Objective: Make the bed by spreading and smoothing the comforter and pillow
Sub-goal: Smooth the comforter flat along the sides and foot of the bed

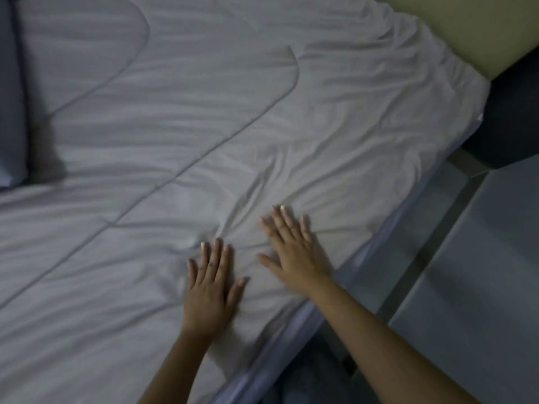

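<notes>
White comforter [204,126] lay flat under both palms at lower centre; left hand [208,290] and right hand [293,255] pressed it, fingers straight, grasping nothing.

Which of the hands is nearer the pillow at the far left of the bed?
Left. The left hand lies flat on the comforter, on the side toward the pillow. The right hand lies flat farther away, by the bed's near edge. Neither touches the pillow.
</notes>
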